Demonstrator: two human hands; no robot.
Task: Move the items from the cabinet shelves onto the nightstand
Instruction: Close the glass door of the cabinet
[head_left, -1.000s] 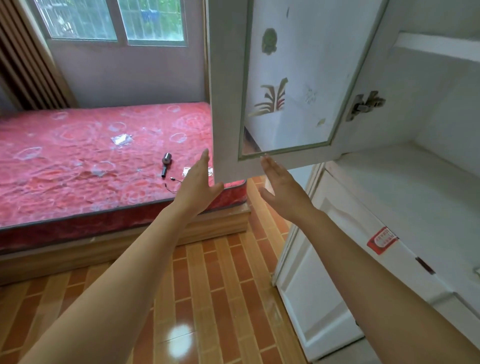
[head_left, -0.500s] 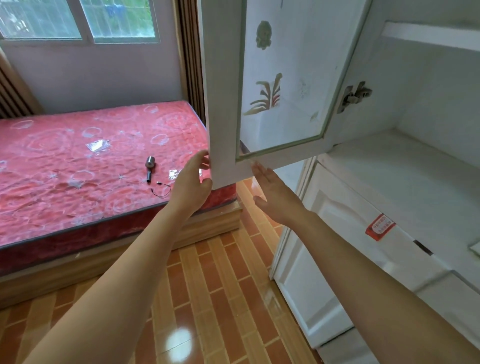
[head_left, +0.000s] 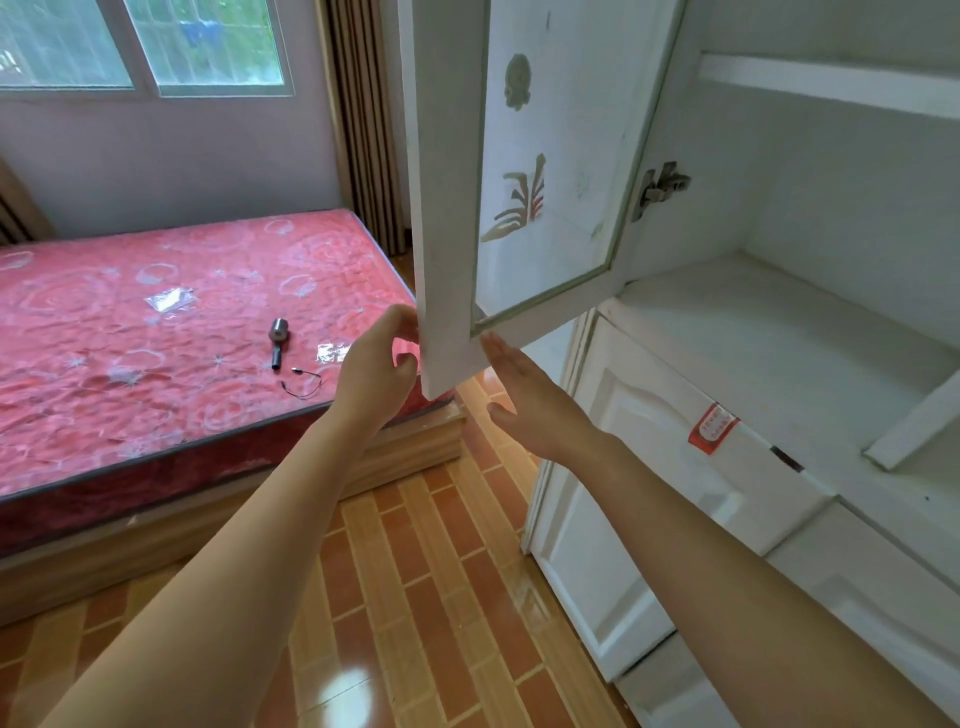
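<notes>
The white cabinet's glass-panelled door (head_left: 447, 208) stands wide open. My left hand (head_left: 376, 371) curls its fingers against the door's lower outer edge, thumb apart. My right hand (head_left: 530, 397) is flat with fingers straight, its fingertips just under the door's bottom rail. The cabinet shelf (head_left: 779, 343) behind the door shows bare white board; no items are visible on it. The nightstand is out of view.
A bed with a red patterned mattress (head_left: 156, 332) fills the left, with a small dark cylindrical device (head_left: 278, 338), a thin cable (head_left: 304, 382) and clear wrappers on it. Below the shelf are white lower cabinet doors (head_left: 623, 493) with a red sticker (head_left: 711, 428). Brick-pattern floor underfoot.
The view has swung right, so more of the shelf shows. My left hand's fingers went from flat beside the door to curled against its edge. My right hand stayed flat under it.
</notes>
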